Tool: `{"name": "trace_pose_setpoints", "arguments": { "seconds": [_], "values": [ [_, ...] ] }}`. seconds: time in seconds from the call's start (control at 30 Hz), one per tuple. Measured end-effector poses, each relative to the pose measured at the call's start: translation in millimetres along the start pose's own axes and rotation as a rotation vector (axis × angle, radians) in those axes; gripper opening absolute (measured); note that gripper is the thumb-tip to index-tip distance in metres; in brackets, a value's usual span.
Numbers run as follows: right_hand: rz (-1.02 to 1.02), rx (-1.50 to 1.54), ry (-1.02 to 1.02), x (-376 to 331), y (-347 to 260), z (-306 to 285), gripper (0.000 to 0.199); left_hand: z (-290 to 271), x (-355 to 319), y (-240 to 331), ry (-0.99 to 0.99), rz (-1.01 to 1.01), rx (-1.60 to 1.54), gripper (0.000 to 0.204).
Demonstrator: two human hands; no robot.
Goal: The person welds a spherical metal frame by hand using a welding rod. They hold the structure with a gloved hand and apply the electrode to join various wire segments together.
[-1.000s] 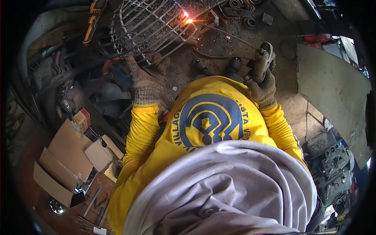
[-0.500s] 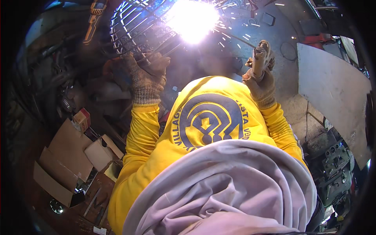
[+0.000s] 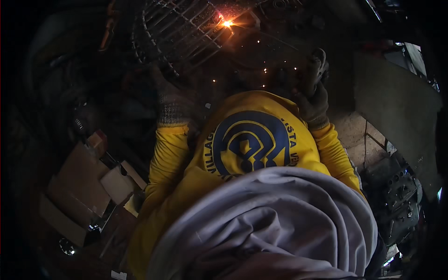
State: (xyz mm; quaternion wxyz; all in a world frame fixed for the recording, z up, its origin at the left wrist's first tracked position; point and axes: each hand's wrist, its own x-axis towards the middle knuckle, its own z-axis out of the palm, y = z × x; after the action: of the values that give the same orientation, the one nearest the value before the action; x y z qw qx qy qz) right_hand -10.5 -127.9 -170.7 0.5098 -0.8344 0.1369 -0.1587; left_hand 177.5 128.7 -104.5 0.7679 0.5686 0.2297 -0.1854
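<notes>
A round-edged metal grate (image 3: 175,25) of curved bars lies at the top, left of centre. Its lower edge meets my gloved left hand (image 3: 173,95), whose fingers are closed around it, though dimly lit. My gloved right hand (image 3: 311,105) grips a welding electrode holder (image 3: 315,72). From the holder a thin welding rod (image 3: 275,39) slants up and left toward the grate. An orange glowing spot (image 3: 227,23) sits at the grate's right side, where the rod's tip points. Whether the tip touches it I cannot tell. Several small sparks lie scattered below the spot.
A large flat sheet (image 3: 396,107) stands at the right, with a dark metal machine part (image 3: 401,200) below it. Opened cardboard boxes (image 3: 79,179) lie at the lower left. An orange-and-black tool (image 3: 109,28) is at the upper left. Much of the surroundings is dark.
The blinding white arc and its flying sparks have died to a small orange glow, and the whole scene has darkened. Both hands stay nearly where they were.
</notes>
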Motion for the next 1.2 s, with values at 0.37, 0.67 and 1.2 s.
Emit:
{"name": "trace_pose_setpoints", "arguments": {
  "seconds": [0.37,0.67,1.2],
  "values": [
    [0.287,0.161,-0.079,-7.6,10.2,0.4,0.047,-16.8,17.5,0.9,-0.022,-0.153,-0.317,0.058],
    [0.182,0.253,-0.03,0.4,1.2,6.5,0.033,-10.4,15.3,1.6,0.063,-0.121,-0.27,0.055],
    [-0.035,0.12,-0.047,-2.7,-0.7,10.4,0.036,-32.5,19.8,-0.4,-0.2,-0.232,-0.396,0.053]
  ]
}}
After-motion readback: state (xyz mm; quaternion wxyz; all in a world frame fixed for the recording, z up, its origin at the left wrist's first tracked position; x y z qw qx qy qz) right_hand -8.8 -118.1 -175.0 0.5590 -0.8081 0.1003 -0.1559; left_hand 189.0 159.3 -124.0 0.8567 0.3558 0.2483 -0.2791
